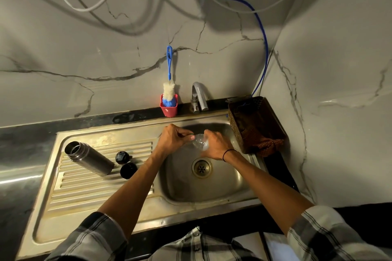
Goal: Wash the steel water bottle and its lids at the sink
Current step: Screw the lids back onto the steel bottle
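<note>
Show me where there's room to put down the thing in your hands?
The grooved drainboard is bare in front of the steel bottle and the two black lids. The basin is bare around the drain. The back of the drainboard is crowded, and the brown basket fills the sink's right edge.

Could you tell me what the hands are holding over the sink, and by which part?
A small clear plastic bottle: right hand grips its body, left hand pinches its mouth end.
</note>
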